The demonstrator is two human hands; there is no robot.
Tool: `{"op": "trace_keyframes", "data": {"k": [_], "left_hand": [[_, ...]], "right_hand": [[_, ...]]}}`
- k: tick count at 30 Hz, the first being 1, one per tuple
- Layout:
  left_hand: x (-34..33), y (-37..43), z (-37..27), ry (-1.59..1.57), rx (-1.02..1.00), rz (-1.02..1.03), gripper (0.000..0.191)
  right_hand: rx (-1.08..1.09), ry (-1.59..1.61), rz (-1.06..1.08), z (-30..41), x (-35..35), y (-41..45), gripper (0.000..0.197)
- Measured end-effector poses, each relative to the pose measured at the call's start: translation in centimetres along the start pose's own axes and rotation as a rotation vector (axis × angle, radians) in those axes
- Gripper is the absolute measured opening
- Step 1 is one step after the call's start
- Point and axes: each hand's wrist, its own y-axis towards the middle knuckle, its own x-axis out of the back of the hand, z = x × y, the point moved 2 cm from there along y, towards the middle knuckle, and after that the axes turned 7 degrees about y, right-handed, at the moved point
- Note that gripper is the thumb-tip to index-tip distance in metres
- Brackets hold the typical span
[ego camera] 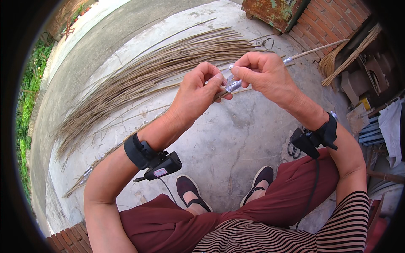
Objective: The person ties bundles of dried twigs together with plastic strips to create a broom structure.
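Near the top middle, my left hand (199, 90) grips a slim bundle of thin dry sticks (221, 94) from below, its thumb and forefinger close to a binding. Shiny silvery strip (234, 85) is wound around the bundle between my hands. My right hand (264, 74) pinches a loose, twisted end of this strip (230, 68) between thumb and forefinger, just above the wrapping. The bundle slants from lower left to upper right, passing behind my left forearm. Other silvery bindings show on it at the lower left (86, 174) and beyond my right hand (287, 60).
A wide spread of loose thin sticks (152, 69) lies on the concrete floor (227, 136) beyond my hands. At the right, a straw broom (332, 63) leans near a brick wall (326, 22). A rusty metal cabinet (273, 12) stands at the top. Stacked blue-grey pieces (369, 131) are at right.
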Motion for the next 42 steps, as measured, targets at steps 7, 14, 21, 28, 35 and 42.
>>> {"op": "trace_keyframes", "data": {"k": [7,14,21,28,35,42], "left_hand": [[1.8,0.7,-1.0,-0.039,-0.04,-0.103,0.014],[3.0,0.6,-3.5,0.065,-0.121,-0.187,0.015],[1.2,-1.1,-3.6,-0.125,-0.019,-0.008,0.015],[-0.4,-1.9,-1.7,-0.126,0.094,0.065,0.013],[-0.6,-1.2,-0.6,-0.145,0.113,0.068,0.013],[0.6,0.0,0.1,-0.16,0.129,0.045,0.01]], "right_hand": [[0.181,0.177,0.182,0.4,-0.7,-0.7,0.016],[-0.095,0.496,0.125,-1.3,-1.3,-1.5,0.016],[-0.361,0.851,0.101,-4.5,-1.8,-0.1,0.017],[-0.181,0.71,0.296,-5.5,-1.4,0.7,0.018],[-0.292,0.652,0.184,-5.2,-1.0,0.4,0.019],[-0.477,-0.261,0.996,-2.4,-0.3,-2.1,0.017]]}}
